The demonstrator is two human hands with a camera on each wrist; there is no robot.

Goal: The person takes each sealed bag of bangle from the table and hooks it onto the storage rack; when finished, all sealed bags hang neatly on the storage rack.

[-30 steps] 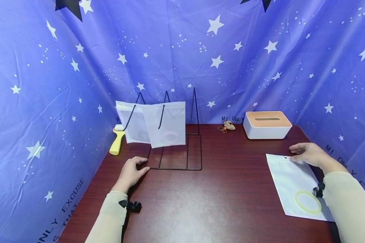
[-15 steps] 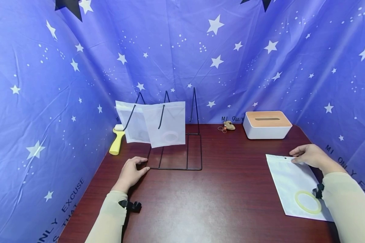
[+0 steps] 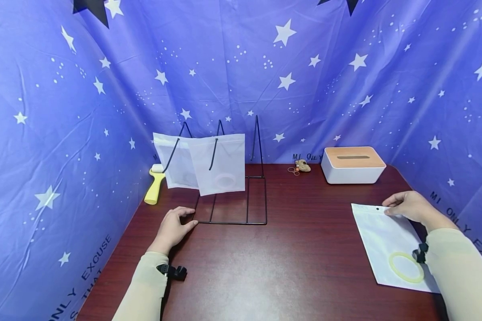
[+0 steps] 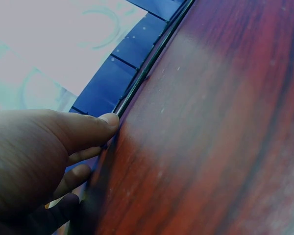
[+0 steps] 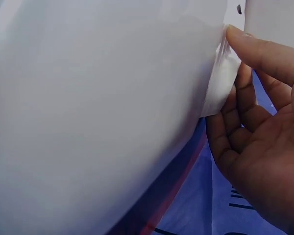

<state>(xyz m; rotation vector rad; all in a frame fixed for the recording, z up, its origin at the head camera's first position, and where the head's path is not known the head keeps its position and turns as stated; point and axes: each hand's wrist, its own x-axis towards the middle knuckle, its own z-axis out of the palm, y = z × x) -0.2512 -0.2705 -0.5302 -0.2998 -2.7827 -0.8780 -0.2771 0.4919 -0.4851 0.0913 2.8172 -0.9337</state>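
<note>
My left hand (image 3: 172, 229) grips the front left corner of a black wire rack (image 3: 247, 200), with the thumb (image 4: 95, 128) on its front bar. Two white zip bags (image 3: 221, 154) hang on the rack's left and middle hooks; a faint pale ring shows through the nearer one. At the right, my right hand (image 3: 411, 206) pinches the top edge of another white zip bag (image 3: 375, 243), which has a yellow ring (image 3: 392, 267) at its lower end. The right wrist view has the thumb (image 5: 264, 56) over the bag's zip strip and the fingers behind it.
A yellow lint roller (image 3: 154, 187) lies left of the rack. Along the back of the brown table (image 3: 289, 267) are a small animal-shaped keyring (image 3: 302, 165) and a white tissue box (image 3: 351, 174) with a wooden lid. Blue star-printed curtains (image 3: 241, 67) enclose the table.
My right hand has shifted slightly down and its fingers have drawn in on the bag's top edge. The left hand and the rack have stayed still.
</note>
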